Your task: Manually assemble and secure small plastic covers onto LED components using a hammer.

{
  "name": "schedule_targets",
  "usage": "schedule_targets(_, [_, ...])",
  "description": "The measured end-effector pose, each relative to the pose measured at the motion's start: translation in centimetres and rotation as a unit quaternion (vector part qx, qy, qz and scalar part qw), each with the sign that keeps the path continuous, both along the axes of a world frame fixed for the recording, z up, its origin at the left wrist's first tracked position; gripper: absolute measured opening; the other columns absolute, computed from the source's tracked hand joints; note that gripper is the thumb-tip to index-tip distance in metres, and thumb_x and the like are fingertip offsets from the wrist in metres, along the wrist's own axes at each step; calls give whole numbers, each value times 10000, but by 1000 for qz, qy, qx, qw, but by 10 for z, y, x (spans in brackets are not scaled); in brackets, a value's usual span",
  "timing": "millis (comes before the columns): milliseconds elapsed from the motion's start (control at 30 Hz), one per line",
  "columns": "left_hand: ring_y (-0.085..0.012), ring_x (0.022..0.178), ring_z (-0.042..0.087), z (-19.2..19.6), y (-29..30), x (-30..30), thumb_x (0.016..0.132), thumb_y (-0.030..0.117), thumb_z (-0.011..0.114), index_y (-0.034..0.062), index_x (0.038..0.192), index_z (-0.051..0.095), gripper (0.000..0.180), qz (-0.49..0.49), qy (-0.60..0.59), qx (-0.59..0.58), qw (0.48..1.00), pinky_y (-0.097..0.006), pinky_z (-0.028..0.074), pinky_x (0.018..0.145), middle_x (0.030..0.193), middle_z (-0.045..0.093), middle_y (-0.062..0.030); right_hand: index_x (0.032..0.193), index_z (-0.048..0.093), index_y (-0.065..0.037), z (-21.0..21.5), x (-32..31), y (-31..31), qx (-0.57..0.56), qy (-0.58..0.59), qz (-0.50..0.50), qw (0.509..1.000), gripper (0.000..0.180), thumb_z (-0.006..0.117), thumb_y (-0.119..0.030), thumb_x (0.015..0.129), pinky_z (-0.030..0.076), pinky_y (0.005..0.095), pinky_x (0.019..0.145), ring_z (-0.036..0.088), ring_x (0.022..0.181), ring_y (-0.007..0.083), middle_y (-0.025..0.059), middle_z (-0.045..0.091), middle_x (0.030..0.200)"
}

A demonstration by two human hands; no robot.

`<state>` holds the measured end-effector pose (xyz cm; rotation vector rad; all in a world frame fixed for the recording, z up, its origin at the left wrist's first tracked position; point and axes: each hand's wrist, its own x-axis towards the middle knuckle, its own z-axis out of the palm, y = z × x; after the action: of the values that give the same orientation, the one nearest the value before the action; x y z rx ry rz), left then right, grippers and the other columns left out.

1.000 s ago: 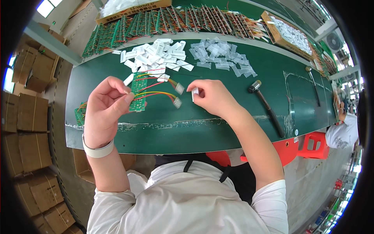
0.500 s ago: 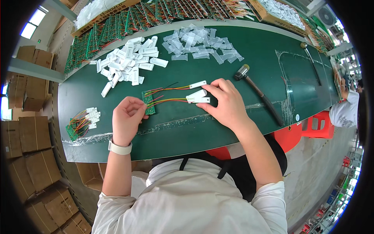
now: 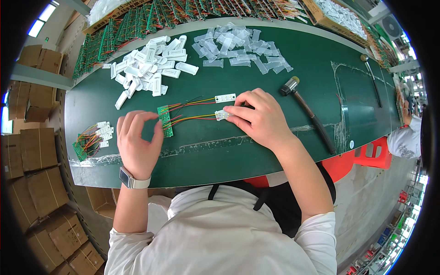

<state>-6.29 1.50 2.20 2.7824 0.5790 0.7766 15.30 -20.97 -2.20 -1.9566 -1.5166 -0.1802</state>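
Observation:
A small green circuit board (image 3: 165, 122) lies on the green table, with red, yellow and black wires running right to two small white modules. The upper white module (image 3: 225, 98) lies flat, dots showing on its face. My right hand (image 3: 260, 120) pinches the lower white module (image 3: 221, 115) between thumb and fingers, which cover its right end. Just left of the circuit board, my left hand (image 3: 139, 144) is raised with thumb and fingers apart, holding nothing.
White plastic casings (image 3: 149, 66) and clear plastic pieces (image 3: 240, 48) lie in heaps farther back. A hammer (image 3: 306, 107) rests to the right. Wired boards (image 3: 87, 143) sit at the left; rows of green boards (image 3: 151, 20) line the back. Another hammer (image 3: 372, 78) lies far right.
My left hand has let go of the circuit board and opened. The board and wired modules have shifted left, and the upper module now shows its dotted face. My right hand has moved slightly left.

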Motion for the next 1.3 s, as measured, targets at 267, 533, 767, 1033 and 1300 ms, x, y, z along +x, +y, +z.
schedule_targets(267, [-260, 959, 669, -11, -37, 51, 781, 90, 874, 105, 987, 799, 220, -190, 20, -13, 982, -413, 565, 841, 983, 742, -13, 972, 832, -195, 0, -3, 5, 5, -54, -7, 999, 184, 908, -219, 807, 507, 354, 732, 619, 869, 182, -43, 637, 943])
schedule_targets(533, [-246, 885, 668, -26, -42, 53, 830, 90, 848, 103, 932, 783, 122, -162, 12, -14, 987, -395, 557, 777, 915, 709, -14, 1018, 834, -200, 0, -3, 4, -7, -51, -18, 998, 222, 900, -230, 809, 510, 356, 736, 615, 873, 180, -46, 630, 958])
schedule_targets(767, [-237, 877, 663, -25, -36, 56, 843, 77, 838, 108, 925, 786, 102, -152, 10, -2, 988, -391, 550, 756, 906, 707, 1, 1116, 826, -227, 5, -2, 2, 32, -81, 17, 996, 283, 868, -177, 840, 545, 368, 826, 666, 1027, 199, -36, 690, 1150])
schedule_targets(1033, [-221, 901, 671, -30, -36, 57, 818, 72, 844, 133, 947, 807, 147, -175, 1, 8, 984, -382, 549, 745, 921, 717, 18, 1021, 833, -184, -2, -2, -2, 9, -57, 33, 998, 228, 853, -112, 805, 556, 372, 847, 682, 1042, 190, -55, 735, 1131])
schedule_targets(1300, [-199, 846, 638, -37, -35, 60, 806, 89, 873, 146, 910, 814, 133, -180, -34, 28, 983, -369, 539, 695, 879, 695, 42, 1019, 831, -145, -6, 1, 0, 28, -45, 50, 997, 248, 854, -78, 781, 589, 354, 797, 679, 944, 189, -32, 744, 1068])
